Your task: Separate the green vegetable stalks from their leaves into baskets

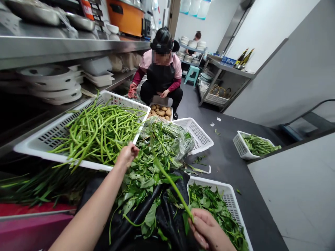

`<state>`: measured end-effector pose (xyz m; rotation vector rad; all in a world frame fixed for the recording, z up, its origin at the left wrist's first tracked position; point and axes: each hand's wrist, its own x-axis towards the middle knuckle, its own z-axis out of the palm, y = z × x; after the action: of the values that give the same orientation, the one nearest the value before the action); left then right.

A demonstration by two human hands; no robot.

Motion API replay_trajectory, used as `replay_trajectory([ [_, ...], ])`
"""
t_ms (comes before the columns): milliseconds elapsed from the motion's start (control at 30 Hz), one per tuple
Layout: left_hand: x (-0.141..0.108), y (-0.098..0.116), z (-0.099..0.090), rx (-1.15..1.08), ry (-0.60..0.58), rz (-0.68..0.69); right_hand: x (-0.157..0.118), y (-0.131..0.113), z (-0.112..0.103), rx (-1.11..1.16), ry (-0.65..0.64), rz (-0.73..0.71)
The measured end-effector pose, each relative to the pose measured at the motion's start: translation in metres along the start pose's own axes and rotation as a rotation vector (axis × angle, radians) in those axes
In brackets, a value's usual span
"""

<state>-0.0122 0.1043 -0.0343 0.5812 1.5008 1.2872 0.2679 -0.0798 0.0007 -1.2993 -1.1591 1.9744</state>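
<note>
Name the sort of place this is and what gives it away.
Probably a commercial kitchen: a large white basket heaped with green stems, a person in a black apron, and stacked white dishes in the background.

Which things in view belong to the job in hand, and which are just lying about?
Job in hand:
Right hand, gripping a green stem
Left hand, grip unclear
Leafy greens heaped in front
White basket of long stems
White basket of leaves

Seemingly just about:
Orange pot
Teal stool
Bottles
Potatoes, by a co-worker
</note>
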Motion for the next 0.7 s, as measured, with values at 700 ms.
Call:
replay_trajectory([
  [700, -0.068, -0.083, 0.013, 1.209, -0.732, 0.885, 0.073, 0.002, -0.047, -1.021, 0.314, -0.298],
])
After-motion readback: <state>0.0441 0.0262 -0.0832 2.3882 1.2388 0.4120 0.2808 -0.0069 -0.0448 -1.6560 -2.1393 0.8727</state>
